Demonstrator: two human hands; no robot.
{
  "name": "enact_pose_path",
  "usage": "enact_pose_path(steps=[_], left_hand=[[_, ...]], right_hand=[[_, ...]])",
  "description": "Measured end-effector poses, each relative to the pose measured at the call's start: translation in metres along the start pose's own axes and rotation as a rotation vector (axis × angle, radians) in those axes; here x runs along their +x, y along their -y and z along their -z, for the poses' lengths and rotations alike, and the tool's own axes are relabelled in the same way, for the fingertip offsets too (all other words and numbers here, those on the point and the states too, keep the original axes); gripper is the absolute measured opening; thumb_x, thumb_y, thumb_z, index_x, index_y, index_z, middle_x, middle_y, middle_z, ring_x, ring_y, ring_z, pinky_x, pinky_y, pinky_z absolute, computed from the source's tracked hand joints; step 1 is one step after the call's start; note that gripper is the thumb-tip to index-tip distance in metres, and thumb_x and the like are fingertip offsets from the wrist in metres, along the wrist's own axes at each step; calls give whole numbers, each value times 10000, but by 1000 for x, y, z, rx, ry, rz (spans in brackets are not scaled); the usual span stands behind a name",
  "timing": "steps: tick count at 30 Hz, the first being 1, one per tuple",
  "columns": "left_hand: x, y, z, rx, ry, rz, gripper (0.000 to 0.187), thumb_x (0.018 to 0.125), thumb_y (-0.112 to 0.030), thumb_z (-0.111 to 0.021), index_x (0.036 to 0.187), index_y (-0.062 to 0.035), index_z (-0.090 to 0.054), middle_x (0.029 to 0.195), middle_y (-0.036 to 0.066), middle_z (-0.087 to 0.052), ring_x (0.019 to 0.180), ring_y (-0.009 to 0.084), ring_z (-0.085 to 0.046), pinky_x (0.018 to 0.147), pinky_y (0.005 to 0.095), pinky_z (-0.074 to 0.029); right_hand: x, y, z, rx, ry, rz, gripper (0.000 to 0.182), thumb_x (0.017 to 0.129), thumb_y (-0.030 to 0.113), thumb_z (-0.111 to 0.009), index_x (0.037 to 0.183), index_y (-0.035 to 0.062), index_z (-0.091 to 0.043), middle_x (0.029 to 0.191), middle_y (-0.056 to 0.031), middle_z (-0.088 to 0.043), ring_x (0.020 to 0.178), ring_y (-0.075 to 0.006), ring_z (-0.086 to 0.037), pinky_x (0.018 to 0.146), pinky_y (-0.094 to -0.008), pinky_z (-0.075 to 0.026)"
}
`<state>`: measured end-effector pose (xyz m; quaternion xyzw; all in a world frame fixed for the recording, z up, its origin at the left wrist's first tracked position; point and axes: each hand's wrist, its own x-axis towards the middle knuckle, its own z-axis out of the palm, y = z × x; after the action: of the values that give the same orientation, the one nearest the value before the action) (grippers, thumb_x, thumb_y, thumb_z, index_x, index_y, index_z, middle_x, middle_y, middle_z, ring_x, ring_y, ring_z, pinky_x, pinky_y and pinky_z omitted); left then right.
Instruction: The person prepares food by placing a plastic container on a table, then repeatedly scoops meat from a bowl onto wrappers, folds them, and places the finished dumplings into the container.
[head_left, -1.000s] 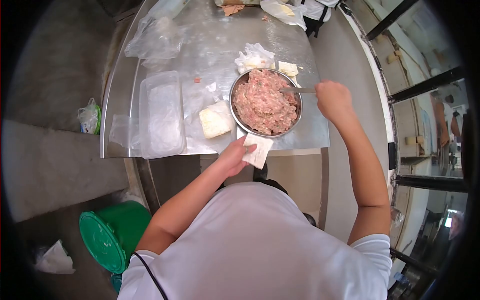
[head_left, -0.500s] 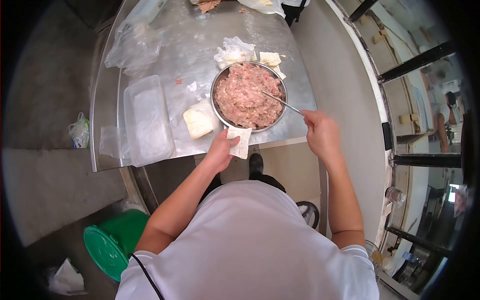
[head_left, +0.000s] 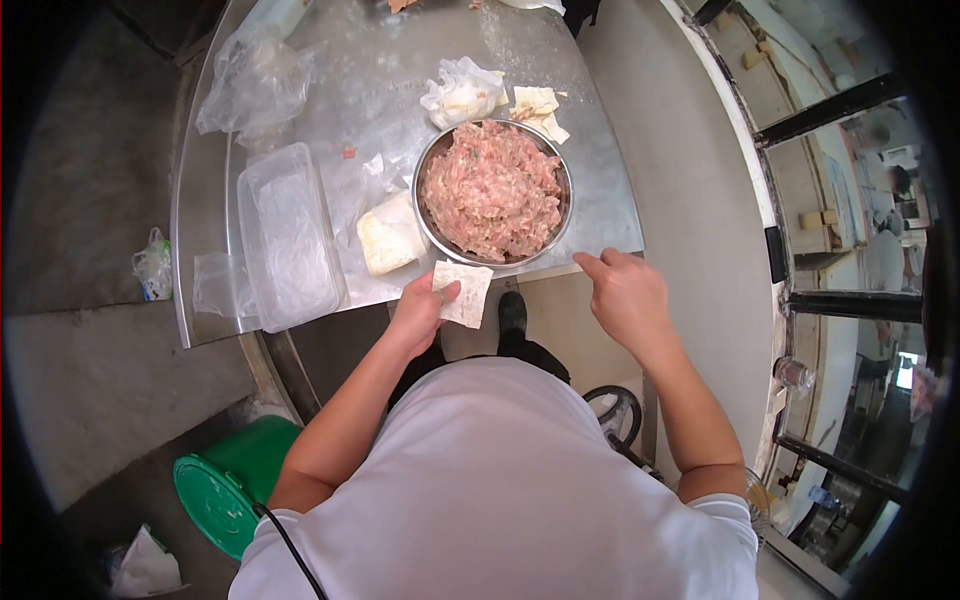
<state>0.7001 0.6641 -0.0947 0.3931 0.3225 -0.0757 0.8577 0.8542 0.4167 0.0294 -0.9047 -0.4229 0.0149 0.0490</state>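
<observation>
My left hand [head_left: 420,312] pinches a pale, floury square wonton wrapper [head_left: 464,293] in front of the bowl, its thumb lying on top. To the right, past the table's front edge, my right hand [head_left: 627,295] is closed, fingers curled and one fingertip pointing left. The thin metal stick it had does not show, so what it grips is hidden. A round metal bowl [head_left: 424,225] stands by the front edge, heaped with pink minced meat [head_left: 492,190]. Left of the bowl lies a thick stack of wrappers [head_left: 391,234], partly in plastic.
Behind the bowl are a crumpled white plastic bag [head_left: 464,92] and loose wrapper pieces [head_left: 540,108]. A clear plastic tub [head_left: 290,240] sits at the table's left, below clear bags [head_left: 262,88]. A wall [head_left: 690,220] runs along the right; a green bucket [head_left: 225,490] is on the floor.
My right hand has drawn back from the bowl toward me, and the metal stick has left the meat. My left hand, with the wrapper, has shifted slightly left and down.
</observation>
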Motion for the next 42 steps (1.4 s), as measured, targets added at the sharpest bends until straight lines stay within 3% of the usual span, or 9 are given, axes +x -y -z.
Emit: enact_pose_path(steps=[8,14,17,20,23,29,32,38,42], left_hand=[[-27,-3,11,-195,-31,39,327,1078,-177,-561,1319,43,-567,1256,128,-676,1124,219,-683,989,381,-563],[-32,-8,11,-225,-91,-9,289,1072,-123,-566,1314,35,-575,1253,121,-680,1116,218,-684,977,389,-573],[-31,-7,13,-194,-114,-61,269,1063,-108,-581,1286,40,-599,1224,118,-694,1084,212,-695,948,381,-582],[-27,-2,15,-104,-149,-159,250,1054,-95,-595,1261,44,-619,1197,113,-707,1051,205,-705,918,369,-588],[-28,-8,6,-102,-176,-171,302,1072,-132,-563,1328,26,-585,1262,113,-683,1130,216,-677,987,386,-557],[-13,-22,-11,-372,-131,-157,371,1111,-114,-379,1437,44,-454,1407,177,-572,1271,289,-604,1105,441,-496],[-9,-39,-35,-453,-56,-86,405,1121,-144,-309,1478,29,-392,1454,178,-526,1336,308,-554,1148,455,-464],[-2,-55,-57,-591,-37,-101,456,1139,-237,-255,1500,17,-368,1475,186,-514,1365,339,-523,1168,512,-428],[-3,-63,-40,-589,-154,-167,447,1142,-246,-291,1494,16,-373,1473,164,-522,1359,316,-533,1160,508,-438]], right_hand=[[17,4,-25,-14,210,33,281,800,72,-644,1062,118,-737,884,-101,-714,802,-300,-721,707,-436,-579],[21,-6,-33,281,183,-75,278,875,88,-601,1086,80,-782,922,-153,-750,833,-339,-715,729,-456,-571],[21,-22,-59,452,257,-140,267,924,110,-604,1124,51,-771,816,-147,-736,736,-282,-709,681,-411,-547],[19,-21,-64,789,440,-396,261,961,137,-628,1156,30,-763,719,-79,-672,655,-173,-628,635,-350,-500],[9,-24,-77,952,407,-438,266,979,131,-626,1182,20,-757,708,-6,-610,657,-102,-535,620,-301,-459],[-5,-6,-60,1182,317,-548,293,999,88,-633,1276,57,-727,792,22,-632,695,-79,-536,652,-279,-465],[-11,13,-50,1156,202,-464,312,987,69,-657,1286,108,-737,839,-15,-644,734,-118,-580,667,-286,-471],[-21,47,-51,334,-196,-68,482,857,-17,-676,1276,210,-749,832,-119,-588,799,-300,-642,683,-397,-508],[-34,34,-35,325,-159,-131,498,831,-4,-669,1260,236,-747,825,-99,-587,772,-306,-652,664,-450,-518]])
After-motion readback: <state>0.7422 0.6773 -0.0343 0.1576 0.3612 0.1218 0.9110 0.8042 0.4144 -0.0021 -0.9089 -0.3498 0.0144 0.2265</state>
